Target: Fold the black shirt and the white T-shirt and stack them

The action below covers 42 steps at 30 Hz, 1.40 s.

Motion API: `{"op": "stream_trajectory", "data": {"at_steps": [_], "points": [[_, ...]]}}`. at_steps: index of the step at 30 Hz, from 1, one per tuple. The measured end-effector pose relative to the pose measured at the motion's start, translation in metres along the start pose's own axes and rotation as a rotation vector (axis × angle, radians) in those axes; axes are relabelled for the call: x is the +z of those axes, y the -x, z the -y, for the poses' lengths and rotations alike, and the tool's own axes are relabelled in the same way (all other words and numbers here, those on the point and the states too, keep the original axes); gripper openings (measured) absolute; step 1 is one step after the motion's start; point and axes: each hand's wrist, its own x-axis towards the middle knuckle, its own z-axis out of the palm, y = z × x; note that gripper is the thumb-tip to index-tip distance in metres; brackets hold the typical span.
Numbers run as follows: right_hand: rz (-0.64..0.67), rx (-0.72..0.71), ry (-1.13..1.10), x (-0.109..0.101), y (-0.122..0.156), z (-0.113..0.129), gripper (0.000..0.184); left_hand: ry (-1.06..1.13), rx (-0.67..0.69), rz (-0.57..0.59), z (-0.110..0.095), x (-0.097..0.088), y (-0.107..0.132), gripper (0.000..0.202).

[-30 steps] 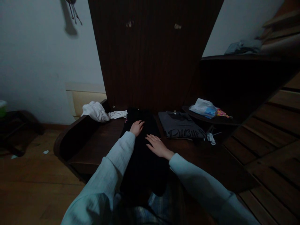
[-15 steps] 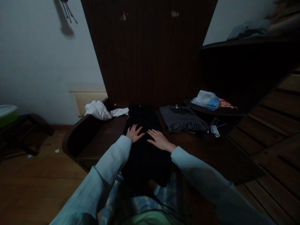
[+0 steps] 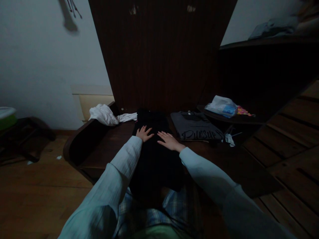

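A black garment (image 3: 157, 166) lies lengthwise on the dark wooden bench (image 3: 107, 149), its near end hanging toward my lap. Its exact kind is hard to make out in the dim light. My left hand (image 3: 144, 133) rests flat on its upper left part, fingers spread. Opposite, my right hand (image 3: 170, 141) lies palm down on the cloth with fingers stretched out. Just right of the garment is a folded grey T-shirt (image 3: 196, 127) with dark lettering. A crumpled white cloth (image 3: 103, 114) drapes over the bench's left arm and reaches the black garment.
A corner shelf (image 3: 249, 120) at right holds a plastic packet (image 3: 221, 105) and a pink-and-yellow piece. Wooden slats (image 3: 281, 139) run along the right side. At far left a green tub (image 3: 7, 118) stands on a dark stool (image 3: 27, 136). A tall dark panel (image 3: 159, 56) rises behind the bench.
Both hands have shifted slightly over the black garment, staying flat with fingers out. The camera view has moved a little. Nothing has been picked up.
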Motion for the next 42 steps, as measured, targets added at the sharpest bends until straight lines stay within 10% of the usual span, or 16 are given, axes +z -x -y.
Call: {"op": "stream_trajectory", "data": {"at_steps": [11,21,24,32,42], "points": [[-0.013,0.021,-0.073,-0.01,-0.02,-0.013,0.053,0.021,0.023,-0.06,0.008,0.0,-0.026,0.06],[0.067,-0.173,-0.391,-0.029,0.132,0.042,0.07,0.07,0.022,-0.102,0.007,0.0,-0.023,0.052],[-0.078,-0.192,-0.366,-0.01,0.163,0.049,0.042,0.07,0.02,-0.117,0.006,-0.001,-0.022,0.051],[-0.419,-0.121,-0.479,0.02,0.171,0.041,0.022,0.067,0.01,-0.14,0.007,0.001,-0.022,0.048],[-0.337,-0.078,-0.357,0.01,0.176,0.041,0.036,0.093,0.001,-0.156,0.009,0.003,-0.024,0.047]]}}
